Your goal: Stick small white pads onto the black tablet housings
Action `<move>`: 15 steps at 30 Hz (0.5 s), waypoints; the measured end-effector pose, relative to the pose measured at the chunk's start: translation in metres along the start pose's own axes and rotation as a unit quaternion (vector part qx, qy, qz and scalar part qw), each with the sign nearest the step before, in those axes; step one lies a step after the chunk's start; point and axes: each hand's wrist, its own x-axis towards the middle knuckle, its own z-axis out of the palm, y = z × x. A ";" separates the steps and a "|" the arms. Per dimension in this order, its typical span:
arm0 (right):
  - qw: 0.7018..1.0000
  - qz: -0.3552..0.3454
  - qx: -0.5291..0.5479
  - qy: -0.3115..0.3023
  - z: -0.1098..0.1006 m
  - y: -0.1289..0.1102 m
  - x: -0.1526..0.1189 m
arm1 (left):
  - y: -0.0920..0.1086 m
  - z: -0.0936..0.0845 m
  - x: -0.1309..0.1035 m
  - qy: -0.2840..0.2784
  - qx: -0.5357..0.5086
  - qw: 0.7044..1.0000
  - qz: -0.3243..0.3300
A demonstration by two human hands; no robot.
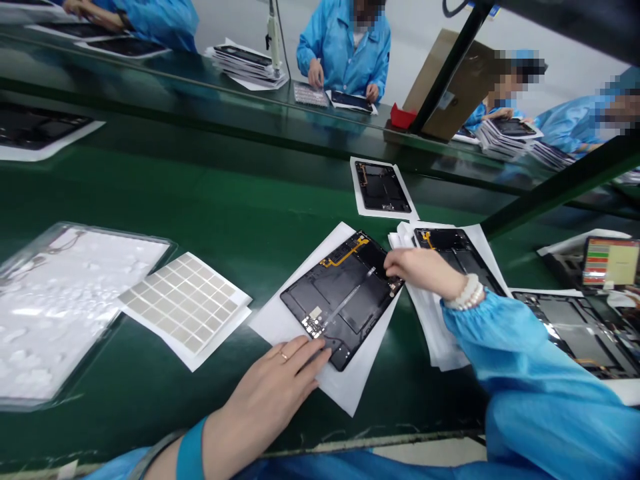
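Note:
In front of me a black tablet housing (345, 293) with an orange flex cable lies tilted on a white paper sheet (280, 327). My left hand (280, 377) rests flat, fingers stretched out, on its near left corner. Over the far right edge my right hand (420, 267) has its fingers pinched together; whatever they hold, if anything, is hidden. To the left lies a sheet of square beige stickers (185, 300) on white backing. Just right of the housing, partly under my right forearm, sits a stack of papers with another tablet housing (445, 243) on top.
Another housing (383, 187) lies on paper farther back. A clear plastic sleeve (75, 307) covers the left side. At right are a further open tablet (575, 327) and a small screen (611, 261). A dark slanted post (555, 180) stands at right. Co-workers in blue sit across the bench.

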 end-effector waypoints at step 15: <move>0.975 0.013 0.164 0.146 -0.016 0.017 0.073 | 0.001 0.000 -0.010 -0.023 0.015 0.999 -0.028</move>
